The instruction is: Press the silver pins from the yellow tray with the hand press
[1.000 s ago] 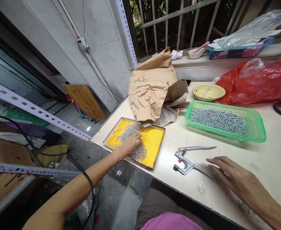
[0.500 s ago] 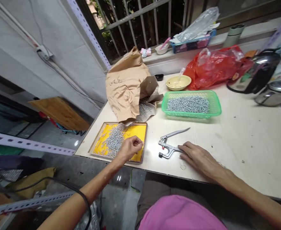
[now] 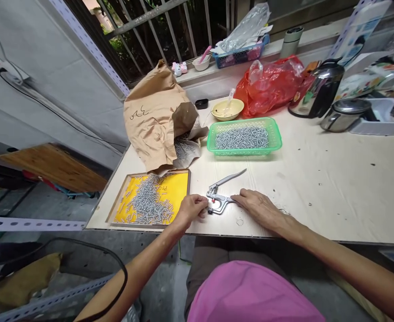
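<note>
Silver snap-fastener pliers (image 3: 221, 202) lie on the pale table, handles spread and jaws toward my left. My right hand (image 3: 255, 208) rests low on the table, its fingers closed around the end of the lower handle. Right by the jaws, my left hand (image 3: 193, 208) is pinched; whatever sits between its fingertips is too small to name. Left of it lies a shallow tray (image 3: 187, 179) with a yellow bottom, bearing a heap of small silver metal pins (image 3: 148, 201). A green plastic basket (image 3: 243, 152) behind the pliers holds many similar pieces.
A brown paper bag (image 3: 153, 129) with more metal pieces leans behind the tray. Farther back are a yellow bowl (image 3: 226, 110), a red plastic bag (image 3: 270, 87), a kettle (image 3: 322, 89) and a steel pot (image 3: 344, 116). The table's front edge runs close to my lap.
My left hand has moved right, from over the yellow tray to the pliers' jaws. My right hand stays at the handle. The view has shifted to the right.
</note>
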